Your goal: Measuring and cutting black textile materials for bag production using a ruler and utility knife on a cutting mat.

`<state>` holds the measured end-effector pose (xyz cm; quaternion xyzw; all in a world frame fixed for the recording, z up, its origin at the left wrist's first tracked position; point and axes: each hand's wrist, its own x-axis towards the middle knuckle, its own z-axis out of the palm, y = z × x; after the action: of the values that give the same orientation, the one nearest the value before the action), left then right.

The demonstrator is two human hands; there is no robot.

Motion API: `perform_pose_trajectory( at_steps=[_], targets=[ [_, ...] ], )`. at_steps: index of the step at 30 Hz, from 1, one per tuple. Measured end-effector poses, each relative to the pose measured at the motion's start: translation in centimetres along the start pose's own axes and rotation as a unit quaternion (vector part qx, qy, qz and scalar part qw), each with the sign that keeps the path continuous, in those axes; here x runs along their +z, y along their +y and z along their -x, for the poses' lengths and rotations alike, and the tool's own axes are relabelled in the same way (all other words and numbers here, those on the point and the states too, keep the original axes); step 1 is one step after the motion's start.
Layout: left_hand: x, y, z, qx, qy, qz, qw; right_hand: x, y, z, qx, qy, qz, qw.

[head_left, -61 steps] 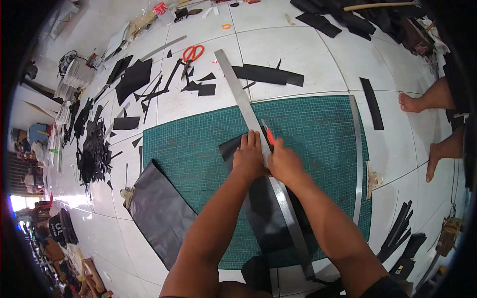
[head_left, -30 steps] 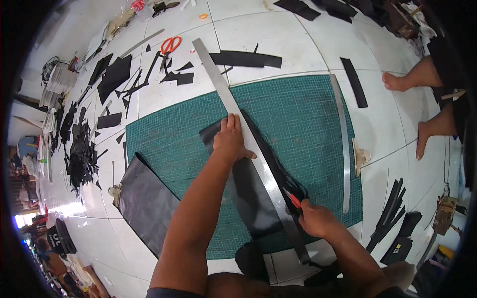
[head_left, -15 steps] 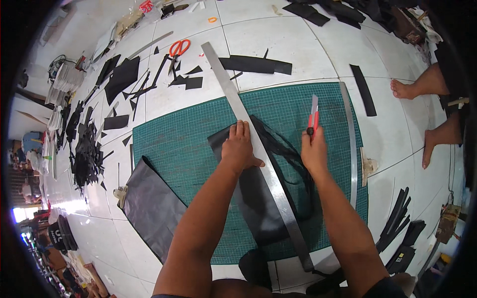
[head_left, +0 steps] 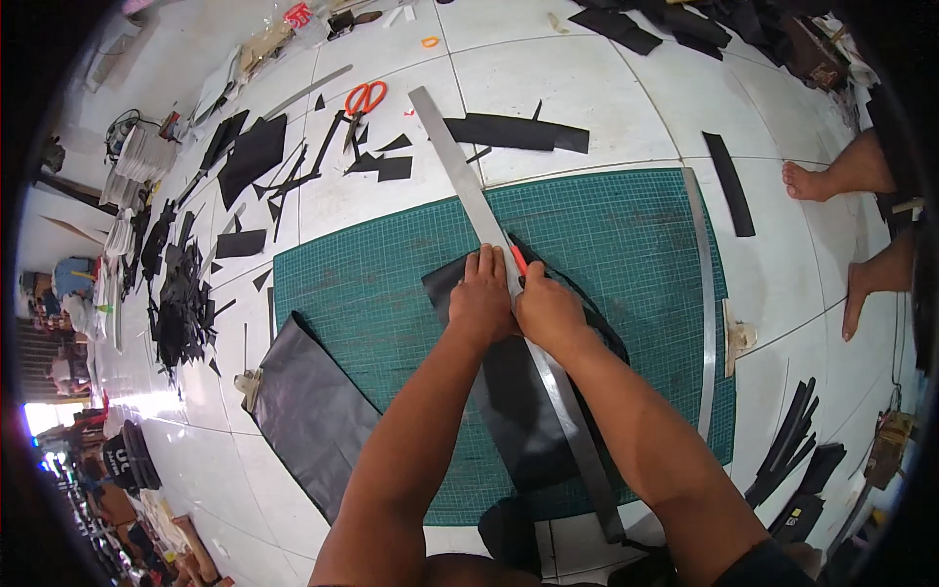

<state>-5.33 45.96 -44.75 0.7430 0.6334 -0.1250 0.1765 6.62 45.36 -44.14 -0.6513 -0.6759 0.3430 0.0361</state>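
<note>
My left hand (head_left: 482,301) lies flat with its fingers stretched out, pressing on a long metal ruler (head_left: 447,147) and a black sheet (head_left: 523,421). The ruler runs slantwise across that sheet. In my right hand (head_left: 553,311) is a red utility knife (head_left: 518,256), held along the ruler's right edge beside my left hand. Its blade is hard to make out. Under the sheet is a green gridded cutting mat (head_left: 636,235). Thin black strips (head_left: 587,303) show beyond my right hand, partly hidden by it.
Another black sheet (head_left: 318,411) overlaps the mat's left side, a clip at its edge. Orange-handled scissors (head_left: 365,101) and black offcuts (head_left: 396,168) lie on the tiled floor beyond. A second metal ruler (head_left: 702,293) lies along the mat's right. Another person's feet (head_left: 807,181) are at the right.
My right hand has moved left and down with the knife, from above the mat to the ruler's edge. My left hand still presses on the ruler. The whole view has shifted slightly.
</note>
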Motion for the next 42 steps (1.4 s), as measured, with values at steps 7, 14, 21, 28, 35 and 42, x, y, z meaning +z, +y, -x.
perform_pose_trajectory(
  at_steps=[7, 14, 21, 28, 35, 42],
  targets=[
    [0.1, 0.1, -0.3, 0.009, 0.001, -0.013, 1.0, -1.0, -0.8, -0.9, 0.048, -0.045, -0.006, 0.998],
    [-1.3, 0.5, 0.2, 0.0, -0.018, -0.02, 1.0, -2.4, 0.4, 2.2, 0.039, -0.111, 0.014, 0.993],
    [-1.1, 0.7, 0.4, -0.005, -0.005, -0.013, 1.0, -0.9, 7.1, 16.1, 0.09, -0.204, 0.001, 0.975],
    [-1.0, 0.6, 0.1, 0.003, -0.015, 0.027, 1.0, -4.9, 7.9, 21.0, 0.09, -0.215, 0.036, 0.972],
    [-1.2, 0.5, 0.2, -0.002, -0.025, 0.014, 1.0, 2.1, 13.7, 19.1, 0.103, -0.092, -0.307, 0.942],
    [-1.1, 0.8, 0.0, 0.007, -0.018, 0.032, 0.999, -6.0, 20.4, 13.7, 0.099, 0.3, -0.244, 0.917]
  ],
)
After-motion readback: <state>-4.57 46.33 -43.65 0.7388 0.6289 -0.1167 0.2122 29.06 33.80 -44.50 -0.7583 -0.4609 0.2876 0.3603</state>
